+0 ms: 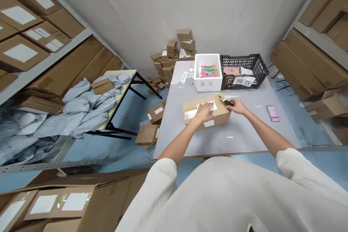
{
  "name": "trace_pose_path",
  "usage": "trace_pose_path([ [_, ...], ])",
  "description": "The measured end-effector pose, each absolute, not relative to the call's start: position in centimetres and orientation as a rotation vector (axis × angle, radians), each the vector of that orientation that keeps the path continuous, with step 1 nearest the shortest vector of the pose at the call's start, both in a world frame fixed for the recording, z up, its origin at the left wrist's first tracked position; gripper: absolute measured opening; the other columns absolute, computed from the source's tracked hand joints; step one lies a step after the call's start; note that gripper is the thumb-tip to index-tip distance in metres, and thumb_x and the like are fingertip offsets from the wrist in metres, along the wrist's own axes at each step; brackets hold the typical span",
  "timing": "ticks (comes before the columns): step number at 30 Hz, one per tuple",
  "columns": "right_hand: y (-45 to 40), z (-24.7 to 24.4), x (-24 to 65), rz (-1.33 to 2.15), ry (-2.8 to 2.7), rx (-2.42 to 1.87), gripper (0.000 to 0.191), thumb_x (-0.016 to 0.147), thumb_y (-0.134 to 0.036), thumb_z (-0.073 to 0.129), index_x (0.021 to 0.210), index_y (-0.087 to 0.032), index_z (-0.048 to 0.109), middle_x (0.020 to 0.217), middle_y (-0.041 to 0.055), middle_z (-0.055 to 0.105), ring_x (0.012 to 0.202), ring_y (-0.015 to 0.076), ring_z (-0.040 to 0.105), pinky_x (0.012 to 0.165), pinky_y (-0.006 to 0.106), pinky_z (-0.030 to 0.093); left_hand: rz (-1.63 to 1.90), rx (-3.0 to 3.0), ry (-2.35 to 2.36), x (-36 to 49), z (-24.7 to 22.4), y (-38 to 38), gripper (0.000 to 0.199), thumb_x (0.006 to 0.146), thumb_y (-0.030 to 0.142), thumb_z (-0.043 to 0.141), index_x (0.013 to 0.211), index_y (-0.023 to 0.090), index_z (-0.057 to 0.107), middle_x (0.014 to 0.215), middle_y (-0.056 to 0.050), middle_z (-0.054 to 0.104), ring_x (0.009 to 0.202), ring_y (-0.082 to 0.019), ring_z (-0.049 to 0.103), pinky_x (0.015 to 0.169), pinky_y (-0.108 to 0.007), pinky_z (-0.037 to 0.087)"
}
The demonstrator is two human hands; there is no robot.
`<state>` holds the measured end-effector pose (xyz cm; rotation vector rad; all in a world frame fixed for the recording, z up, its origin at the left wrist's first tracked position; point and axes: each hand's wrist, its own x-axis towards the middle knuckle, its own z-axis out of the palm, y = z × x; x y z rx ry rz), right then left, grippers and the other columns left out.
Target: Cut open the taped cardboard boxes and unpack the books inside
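Observation:
A closed cardboard box (223, 116) with white labels and clear tape lies on the grey table (174, 134) in front of me. My left hand (204, 113) rests flat on its top, fingers spread over a label. In my right hand (237, 107) is a black and yellow box cutter (226, 101), the fingers wrapped round its handle. Its tip points left over the box's top, near the right end. Whether the blade touches the cardboard I cannot tell.
Behind the box stand a white foam bin (208, 86) with booklets and a black plastic crate (246, 86). A power strip (184, 77) lies at the back left, a phone (272, 113) at the right. Grey parcels (81, 101) cover a side table; boxes stand on the floor and shelves.

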<state>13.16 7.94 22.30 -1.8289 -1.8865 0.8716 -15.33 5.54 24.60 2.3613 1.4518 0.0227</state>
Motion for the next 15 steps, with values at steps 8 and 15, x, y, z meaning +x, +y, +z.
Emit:
trace_pose_path([
  [8, 4.3, 21.7, 15.9, 1.393, -1.645, -1.573, 0.047, 0.087, -0.061, 0.083, 0.112, -0.021, 0.074, 0.095, 0.0077, 0.080, 0.085, 0.0230, 0.075, 0.064, 0.027, 0.054, 0.039, 2.498, 1.317, -13.5, 24.1, 3.3, 0.089, 0.085, 0.041, 0.090, 0.162, 0.030, 0.046, 0.156, -0.014, 0.061, 0.148, -0.037, 0.055, 0.120, -0.048, 0.045],
  [15, 5.8, 24.4, 19.7, 1.379, -1.825, -1.599, 0.053, 0.089, -0.071, 0.074, 0.097, -0.019, 0.072, 0.092, 0.0096, 0.078, 0.075, 0.0192, 0.069, 0.057, 0.025, 0.045, -0.036, 2.500, 1.344, -12.8, 24.2, 3.7, 0.075, 0.083, 0.036, 0.091, 0.148, 0.025, 0.055, 0.147, -0.016, 0.063, 0.142, -0.037, 0.059, 0.119, -0.046, 0.043],
])
